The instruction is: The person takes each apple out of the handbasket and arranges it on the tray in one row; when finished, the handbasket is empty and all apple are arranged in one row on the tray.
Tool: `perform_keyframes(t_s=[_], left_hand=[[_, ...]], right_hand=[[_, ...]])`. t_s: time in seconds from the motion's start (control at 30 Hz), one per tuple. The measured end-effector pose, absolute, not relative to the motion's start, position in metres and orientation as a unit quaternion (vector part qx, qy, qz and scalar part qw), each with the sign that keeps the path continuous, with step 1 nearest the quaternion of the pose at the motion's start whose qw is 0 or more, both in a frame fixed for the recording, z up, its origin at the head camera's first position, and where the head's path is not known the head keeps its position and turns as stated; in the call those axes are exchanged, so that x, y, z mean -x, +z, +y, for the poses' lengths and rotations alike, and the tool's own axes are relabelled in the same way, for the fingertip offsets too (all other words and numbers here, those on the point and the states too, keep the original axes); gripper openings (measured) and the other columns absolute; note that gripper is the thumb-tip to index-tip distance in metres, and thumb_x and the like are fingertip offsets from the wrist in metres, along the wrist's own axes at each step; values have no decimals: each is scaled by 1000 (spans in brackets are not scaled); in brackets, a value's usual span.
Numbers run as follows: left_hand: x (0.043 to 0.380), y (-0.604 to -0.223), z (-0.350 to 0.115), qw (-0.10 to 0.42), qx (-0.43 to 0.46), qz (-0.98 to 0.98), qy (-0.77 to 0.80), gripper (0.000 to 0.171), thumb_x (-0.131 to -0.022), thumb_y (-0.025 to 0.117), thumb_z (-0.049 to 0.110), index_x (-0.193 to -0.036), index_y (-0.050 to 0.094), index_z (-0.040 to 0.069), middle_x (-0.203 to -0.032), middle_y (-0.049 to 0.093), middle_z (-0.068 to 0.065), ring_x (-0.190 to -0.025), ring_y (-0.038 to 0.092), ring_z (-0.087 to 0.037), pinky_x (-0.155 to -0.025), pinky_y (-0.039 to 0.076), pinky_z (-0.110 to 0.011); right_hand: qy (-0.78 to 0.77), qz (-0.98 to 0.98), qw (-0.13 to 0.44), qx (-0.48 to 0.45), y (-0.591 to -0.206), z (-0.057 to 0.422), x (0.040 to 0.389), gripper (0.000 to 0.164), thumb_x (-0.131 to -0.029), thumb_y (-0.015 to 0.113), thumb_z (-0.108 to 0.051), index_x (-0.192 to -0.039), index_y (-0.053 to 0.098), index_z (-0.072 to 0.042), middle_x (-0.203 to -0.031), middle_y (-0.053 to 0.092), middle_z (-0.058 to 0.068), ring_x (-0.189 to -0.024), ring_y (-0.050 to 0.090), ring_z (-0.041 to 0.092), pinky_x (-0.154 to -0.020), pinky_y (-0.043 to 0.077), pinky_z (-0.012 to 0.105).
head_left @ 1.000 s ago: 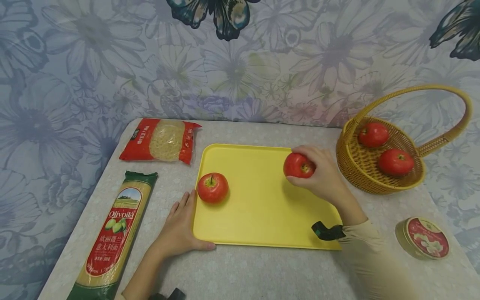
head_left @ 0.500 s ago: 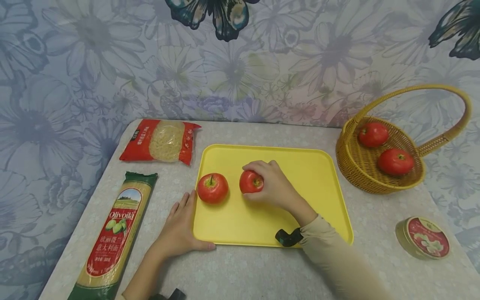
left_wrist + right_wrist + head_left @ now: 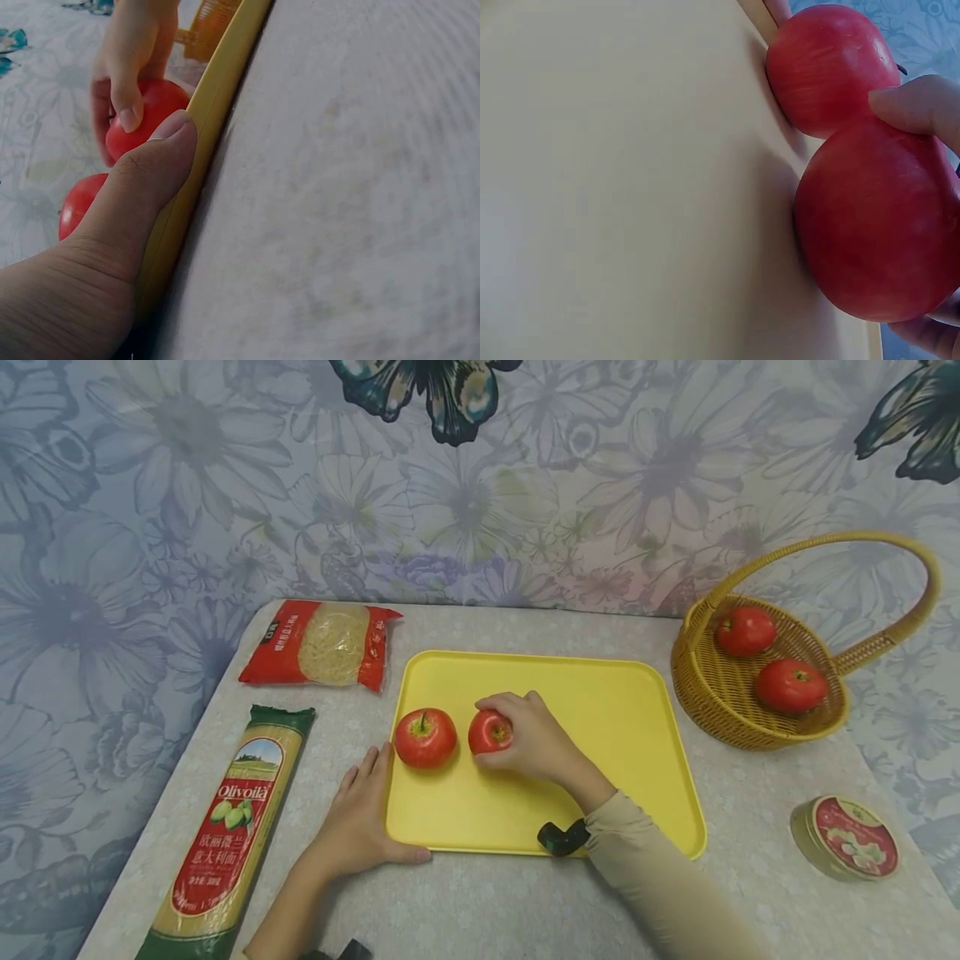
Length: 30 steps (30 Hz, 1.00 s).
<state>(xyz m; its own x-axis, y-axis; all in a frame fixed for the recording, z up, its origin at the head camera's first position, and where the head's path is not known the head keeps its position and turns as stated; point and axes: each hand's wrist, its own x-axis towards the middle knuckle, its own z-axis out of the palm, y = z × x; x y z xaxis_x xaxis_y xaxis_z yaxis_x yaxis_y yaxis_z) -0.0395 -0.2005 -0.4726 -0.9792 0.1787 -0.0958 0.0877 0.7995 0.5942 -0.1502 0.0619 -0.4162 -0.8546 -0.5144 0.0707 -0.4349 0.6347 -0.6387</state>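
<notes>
My right hand (image 3: 531, 737) holds a red apple (image 3: 489, 732) low over the middle-left of a yellow tray (image 3: 600, 752), with thumb and fingers on its sides. A second red apple (image 3: 425, 738), its stem up, sits on the tray's left part, a short gap from the held one. In the right wrist view the held apple (image 3: 877, 225) fills the right side, close over the tray. My left hand (image 3: 366, 817) rests with spread, straight fingers at the tray's left front corner. The left wrist view shows its thumb (image 3: 154, 176) against the tray's rim (image 3: 217, 90).
At the back right stands a wicker basket (image 3: 690, 693) with a tall handle, holding two red apples (image 3: 791, 687). A round tin (image 3: 846, 837) is in front of it. To the left lie a red pasta bag (image 3: 322, 643) and a long spaghetti pack (image 3: 228, 835). A flowered wall closes off the back.
My right hand has carried the apple leftward from the tray's back right to near the other apple, slowing in the last half second. The left hand has stayed in place.
</notes>
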Motion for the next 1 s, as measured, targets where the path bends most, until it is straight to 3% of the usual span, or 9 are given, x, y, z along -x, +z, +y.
perform_keyframes(t_s=[0.6,1.0], left_hand=[[41,-474,-200,77,-68,950,296,150,-41,74,81,-153,-3,16,-160,11,-10,-148,4,-31,-116,7,-54],[41,-471,-199,82,-66,948,301,150,-41,75,80,-153,-2,17,-159,12,-10,-148,3,-32,-115,6,-56]], right_hand=[[-342,900,107,247,-424,63,152,83,-62,77,-64,-133,50,-30,-128,55,-13,-103,44,14,-81,48,31],[-338,902,103,248,-411,82,148,89,-61,78,-63,-137,46,-30,-137,46,-13,-122,41,16,-97,45,40]])
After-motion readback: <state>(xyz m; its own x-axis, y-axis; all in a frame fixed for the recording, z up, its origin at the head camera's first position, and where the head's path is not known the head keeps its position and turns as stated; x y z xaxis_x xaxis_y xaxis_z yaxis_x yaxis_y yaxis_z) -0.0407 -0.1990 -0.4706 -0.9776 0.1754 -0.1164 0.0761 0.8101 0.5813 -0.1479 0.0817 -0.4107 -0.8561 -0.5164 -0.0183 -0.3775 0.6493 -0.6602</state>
